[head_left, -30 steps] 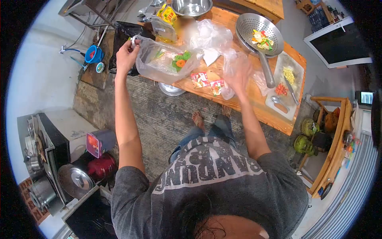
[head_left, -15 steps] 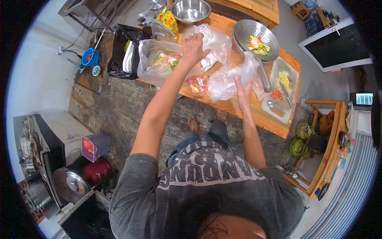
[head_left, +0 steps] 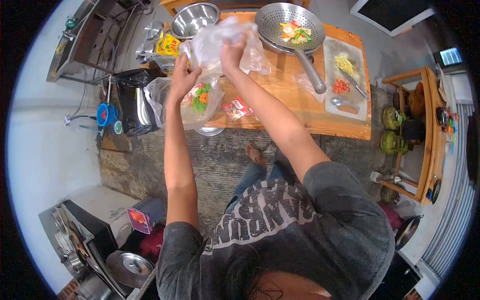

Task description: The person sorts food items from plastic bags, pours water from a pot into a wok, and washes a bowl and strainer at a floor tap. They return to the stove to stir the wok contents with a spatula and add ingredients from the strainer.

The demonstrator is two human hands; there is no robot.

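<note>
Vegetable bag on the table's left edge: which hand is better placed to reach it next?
Left, probably. The left hand is directly above the vegetable bag, while the right hand sits farther back, gripping the empty clear bag.

On the wooden table (head_left: 300,107): a bag of vegetables (head_left: 197,100) at the left edge, small packets (head_left: 236,107) just right of it, a cutting board (head_left: 345,80) at the right end with a knife (head_left: 356,86) and spoon (head_left: 341,104) on it. Toward the far side, a colander (head_left: 287,25) with vegetable pieces inside, a metal bowl (head_left: 192,20) left of it, and between them a crumpled plastic bag (head_left: 215,42) held above the table by the left hand (head_left: 182,80) and right hand (head_left: 232,52). Left of the table, beside the vegetable bag, a black bag (head_left: 131,102); under the table's near edge, a plate (head_left: 210,131).
</note>
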